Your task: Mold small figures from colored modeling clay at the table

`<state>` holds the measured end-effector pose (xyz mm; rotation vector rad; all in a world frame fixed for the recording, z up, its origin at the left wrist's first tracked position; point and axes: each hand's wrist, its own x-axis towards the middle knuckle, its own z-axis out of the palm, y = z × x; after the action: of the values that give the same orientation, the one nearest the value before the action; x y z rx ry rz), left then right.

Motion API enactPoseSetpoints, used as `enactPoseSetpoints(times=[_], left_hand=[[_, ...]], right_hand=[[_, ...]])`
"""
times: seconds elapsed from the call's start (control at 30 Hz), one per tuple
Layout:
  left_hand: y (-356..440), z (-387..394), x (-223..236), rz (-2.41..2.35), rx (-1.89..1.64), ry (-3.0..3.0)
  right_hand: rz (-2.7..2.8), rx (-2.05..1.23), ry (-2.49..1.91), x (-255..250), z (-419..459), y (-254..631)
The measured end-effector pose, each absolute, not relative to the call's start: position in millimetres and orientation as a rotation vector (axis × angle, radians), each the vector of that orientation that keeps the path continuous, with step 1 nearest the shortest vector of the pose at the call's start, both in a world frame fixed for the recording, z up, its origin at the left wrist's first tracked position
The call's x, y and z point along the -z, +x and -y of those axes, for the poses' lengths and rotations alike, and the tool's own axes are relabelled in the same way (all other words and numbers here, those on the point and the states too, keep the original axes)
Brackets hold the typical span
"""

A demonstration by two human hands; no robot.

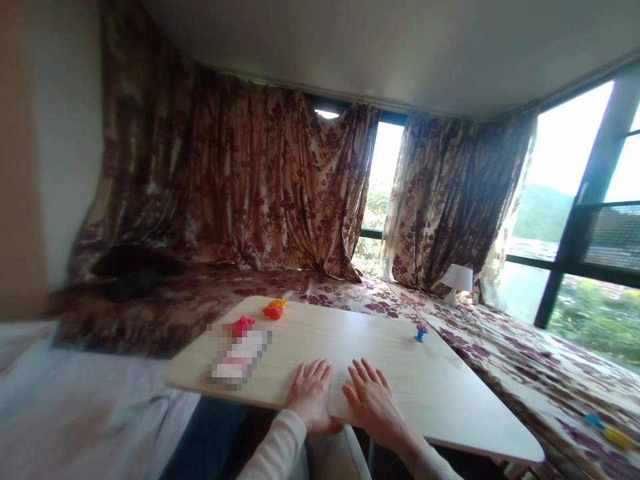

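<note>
My left hand (pixel 310 393) and my right hand (pixel 373 397) lie flat, palms down, side by side on the near edge of a light wooden table (pixel 350 333). The fingers of both are stretched out and hold nothing. On the table's far left lies an orange toy (pixel 274 309), with a red toy (pixel 242 325) closer to me. A blurred-out pink and white object (pixel 237 359) sits to the left of my left hand. A small blue and pink toy (pixel 421 331) stands on the table's right side, beyond my right hand.
The table stands over a bed with a floral cover (pixel 500 347). Floral curtains (pixel 250 187) hang behind, with windows (pixel 575 200) at right. A small white lamp (pixel 457 280) stands by the window. Blue and yellow toys (pixel 607 430) lie on the cover at right.
</note>
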<state>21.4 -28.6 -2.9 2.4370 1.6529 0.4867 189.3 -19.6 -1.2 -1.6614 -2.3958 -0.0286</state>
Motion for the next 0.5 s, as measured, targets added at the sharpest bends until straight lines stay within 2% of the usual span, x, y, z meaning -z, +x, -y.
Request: enactPoseSetpoints(times=[0.13,0.3,0.5], left_hand=[[21.6,27.9,3.5,-1.664,-0.468,2.438],[19.3,27.4,5.3,-1.63,-0.488,2.448],[16.7,25.3,11.1,-1.586,-0.54,2.452]], right_hand=[[2.321,0.032,-1.72,6.0,26.0,183.5],[2.266,0.126,-1.788,1.8,-12.2,176.4],[2.254,0.011,-1.927,-8.8,-54.7,176.9]])
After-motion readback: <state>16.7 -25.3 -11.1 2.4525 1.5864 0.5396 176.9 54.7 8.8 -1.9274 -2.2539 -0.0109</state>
